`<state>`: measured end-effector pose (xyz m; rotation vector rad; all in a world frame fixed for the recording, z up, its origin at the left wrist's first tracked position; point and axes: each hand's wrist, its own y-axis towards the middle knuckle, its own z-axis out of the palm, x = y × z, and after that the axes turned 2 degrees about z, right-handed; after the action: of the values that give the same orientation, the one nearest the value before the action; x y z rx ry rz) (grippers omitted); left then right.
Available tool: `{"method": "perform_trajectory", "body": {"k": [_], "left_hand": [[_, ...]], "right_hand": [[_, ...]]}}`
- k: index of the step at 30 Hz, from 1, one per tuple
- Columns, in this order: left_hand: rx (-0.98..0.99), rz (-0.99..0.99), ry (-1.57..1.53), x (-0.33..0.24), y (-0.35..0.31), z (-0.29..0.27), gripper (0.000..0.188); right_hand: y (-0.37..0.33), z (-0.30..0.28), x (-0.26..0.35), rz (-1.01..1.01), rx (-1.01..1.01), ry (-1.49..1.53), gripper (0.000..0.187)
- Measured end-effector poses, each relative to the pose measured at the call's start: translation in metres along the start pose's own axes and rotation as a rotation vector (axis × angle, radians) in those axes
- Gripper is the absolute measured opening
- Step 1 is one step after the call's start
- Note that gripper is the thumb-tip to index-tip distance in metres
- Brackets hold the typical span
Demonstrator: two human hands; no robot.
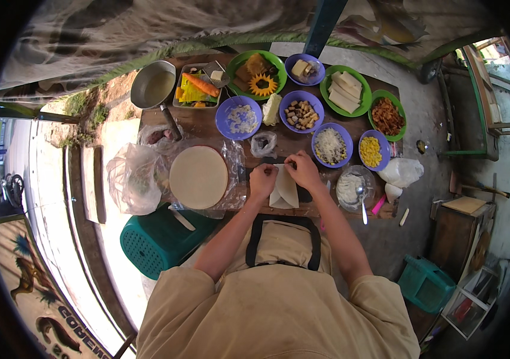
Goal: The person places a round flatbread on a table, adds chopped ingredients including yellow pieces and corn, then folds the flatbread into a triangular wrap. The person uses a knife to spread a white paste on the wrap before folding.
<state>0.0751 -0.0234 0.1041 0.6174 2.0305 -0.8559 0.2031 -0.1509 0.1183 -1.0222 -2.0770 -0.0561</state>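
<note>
Head view, looking straight down on a brown wooden table (207, 122).

Left hand (262, 180) — fingers curled in, pinching the left edge of a pale, folded wrapper sheet (285, 190) that lies on the table directly in front of the person's chest. Right hand (303, 169) — fingers bent, thumb and fingertips closed on the top right edge of the same sheet. Both hands touch the sheet; it is folded into a narrow, roughly pointed shape between them.

Left of the hands: a stack of round, pale wrapper discs (198, 177) lying flat on clear plastic. Just right of the right hand: a clear glass bowl of white paste (350, 188) with a metal spoon (363, 206) standing in it.

Behind the hands, farther up the table:
- purple bowl of shredded white filling (332, 145)
- purple bowl of yellow corn kernels (372, 151)
- purple bowl of brown chunks (301, 112)
- green plate of pale slabs (346, 91)
- green plate with a sunflower-shaped piece (258, 75)
- metal saucepan of pale liquid (154, 88), far left corner.

A teal plastic basket (159, 239) sits below the table edge, on the person's left.
</note>
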Motion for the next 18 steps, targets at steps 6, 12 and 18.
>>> {"method": "perform_trajectory", "body": {"k": [6,12,18], "left_hand": [[-0.037,-0.043,0.046,0.0,-0.003,0.004,0.028],[-0.04,-0.121,0.104,0.001,0.0,0.006,0.024],[-0.023,-0.139,0.141,0.002,0.004,0.004,0.023]], "right_hand": [[-0.011,0.015,0.004,0.027,-0.14,0.04,0.023],[-0.038,0.036,-0.001,-0.263,-0.251,-0.286,0.046],[-0.061,0.055,0.0,-0.3,-0.116,-0.523,0.07]]}}
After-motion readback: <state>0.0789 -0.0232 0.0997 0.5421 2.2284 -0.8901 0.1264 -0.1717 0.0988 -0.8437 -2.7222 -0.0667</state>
